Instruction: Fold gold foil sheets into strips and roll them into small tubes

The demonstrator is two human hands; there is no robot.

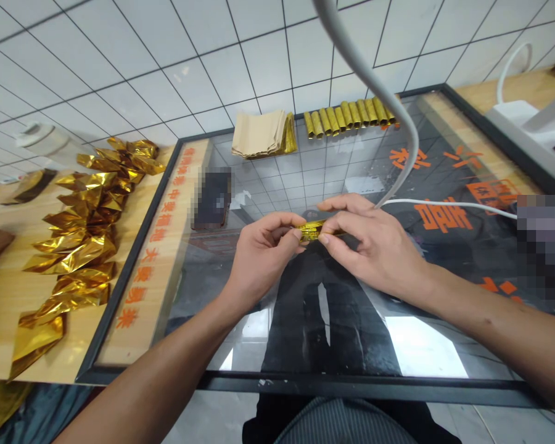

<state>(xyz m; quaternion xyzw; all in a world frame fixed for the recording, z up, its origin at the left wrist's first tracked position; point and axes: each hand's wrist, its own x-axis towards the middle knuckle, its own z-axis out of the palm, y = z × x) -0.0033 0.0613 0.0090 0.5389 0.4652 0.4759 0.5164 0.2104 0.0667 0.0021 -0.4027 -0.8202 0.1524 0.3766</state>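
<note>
Between my two hands is a small gold foil paper roll (311, 231), held just above the dark glass tabletop. My left hand (267, 246) pinches its left end between thumb and fingers. At its right end, my right hand (367, 237) closes thumb and forefinger on it, with the other fingers curled loosely. Along the back edge of the glass stands a row of several finished-looking gold paper rolls (346, 117). Left of that row sits a stack of tan paper sheets (258, 132) with gold faces showing at its right side.
Folded shiny gold foil pieces (87, 228) lie in a line on the wooden surface at the left. A dark phone (211, 198) rests on the glass. A grey flexible stem (374, 74) and a white cable (448, 203) cross at the right, near a white power strip (531, 123).
</note>
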